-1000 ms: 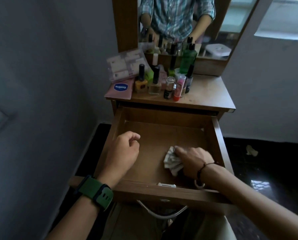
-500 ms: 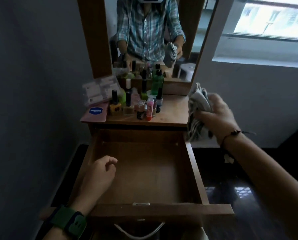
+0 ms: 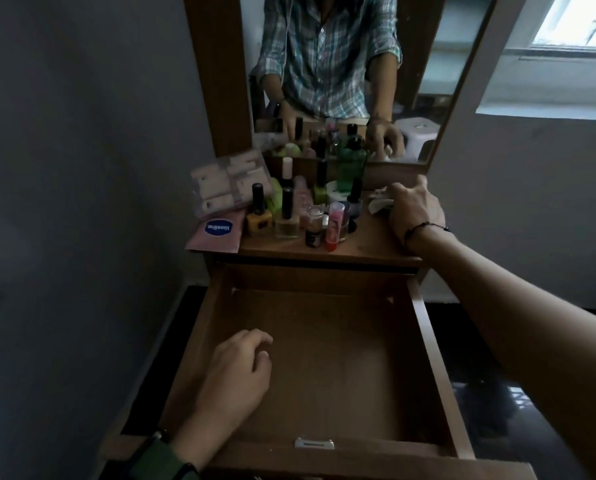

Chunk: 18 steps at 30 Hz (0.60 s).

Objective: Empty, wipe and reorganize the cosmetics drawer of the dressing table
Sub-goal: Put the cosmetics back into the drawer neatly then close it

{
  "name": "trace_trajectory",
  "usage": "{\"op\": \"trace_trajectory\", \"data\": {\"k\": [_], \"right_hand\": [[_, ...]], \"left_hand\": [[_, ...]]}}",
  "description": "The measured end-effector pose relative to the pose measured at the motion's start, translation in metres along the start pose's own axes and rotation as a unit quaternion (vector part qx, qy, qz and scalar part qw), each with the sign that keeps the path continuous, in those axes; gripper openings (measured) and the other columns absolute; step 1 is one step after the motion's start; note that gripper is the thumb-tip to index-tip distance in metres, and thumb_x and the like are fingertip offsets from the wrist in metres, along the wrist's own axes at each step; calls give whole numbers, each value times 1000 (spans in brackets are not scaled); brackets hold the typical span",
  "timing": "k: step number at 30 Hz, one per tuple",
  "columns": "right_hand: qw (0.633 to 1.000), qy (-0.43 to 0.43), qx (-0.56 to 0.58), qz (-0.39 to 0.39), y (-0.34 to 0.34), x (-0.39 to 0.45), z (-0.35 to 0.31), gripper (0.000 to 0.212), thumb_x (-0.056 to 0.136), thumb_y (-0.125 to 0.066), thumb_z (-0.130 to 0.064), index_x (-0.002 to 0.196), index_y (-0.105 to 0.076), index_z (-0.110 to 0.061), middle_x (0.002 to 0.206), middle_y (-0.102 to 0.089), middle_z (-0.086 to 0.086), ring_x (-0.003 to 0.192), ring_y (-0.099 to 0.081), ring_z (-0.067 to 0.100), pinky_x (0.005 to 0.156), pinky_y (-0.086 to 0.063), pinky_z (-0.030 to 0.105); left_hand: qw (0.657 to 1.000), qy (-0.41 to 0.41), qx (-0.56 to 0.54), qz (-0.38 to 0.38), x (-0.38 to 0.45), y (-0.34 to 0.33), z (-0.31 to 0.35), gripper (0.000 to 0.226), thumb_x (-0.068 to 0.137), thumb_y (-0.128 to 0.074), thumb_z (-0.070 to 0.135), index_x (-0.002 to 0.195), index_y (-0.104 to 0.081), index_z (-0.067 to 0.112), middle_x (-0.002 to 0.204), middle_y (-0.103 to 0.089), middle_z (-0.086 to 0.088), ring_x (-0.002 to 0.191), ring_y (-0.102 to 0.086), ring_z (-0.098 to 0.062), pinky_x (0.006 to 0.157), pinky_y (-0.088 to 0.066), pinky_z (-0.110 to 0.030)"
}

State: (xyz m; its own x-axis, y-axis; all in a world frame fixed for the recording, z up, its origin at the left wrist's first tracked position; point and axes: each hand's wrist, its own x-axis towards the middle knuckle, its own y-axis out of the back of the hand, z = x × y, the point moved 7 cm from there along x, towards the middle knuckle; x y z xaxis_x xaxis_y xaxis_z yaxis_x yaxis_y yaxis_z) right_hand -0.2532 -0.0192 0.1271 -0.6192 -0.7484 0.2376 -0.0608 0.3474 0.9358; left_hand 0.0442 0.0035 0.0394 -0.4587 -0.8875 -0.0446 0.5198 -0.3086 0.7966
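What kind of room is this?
Probably a bedroom, at a dressing table: a mirror stands behind the tabletop, little cosmetics bottles crowd it, and an empty drawer is pulled open below.

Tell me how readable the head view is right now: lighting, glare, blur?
Head view: dim overall; the window at top right is blown out; the open drawer interior is shadowed but readable; the wide lens bows the mirror frame; the cosmetics labels look soft, except Vaseline; glare streaks the dark floor.
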Motion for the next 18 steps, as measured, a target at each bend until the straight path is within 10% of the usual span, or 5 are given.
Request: {"op": "trace_trajectory", "data": {"k": [18], "right_hand": [[989,-77,-42,-117,3,-3,-6,44,93,-37,-39,129,-42,-15,133,-48,16,123,-43,35,95,-42,48]], "left_hand": [[1000,-16,-7,3,2,2,3,30,96,-44,17,124,-54,23,129,-53,10,119,-46,-3,90,-31,-9]]}}
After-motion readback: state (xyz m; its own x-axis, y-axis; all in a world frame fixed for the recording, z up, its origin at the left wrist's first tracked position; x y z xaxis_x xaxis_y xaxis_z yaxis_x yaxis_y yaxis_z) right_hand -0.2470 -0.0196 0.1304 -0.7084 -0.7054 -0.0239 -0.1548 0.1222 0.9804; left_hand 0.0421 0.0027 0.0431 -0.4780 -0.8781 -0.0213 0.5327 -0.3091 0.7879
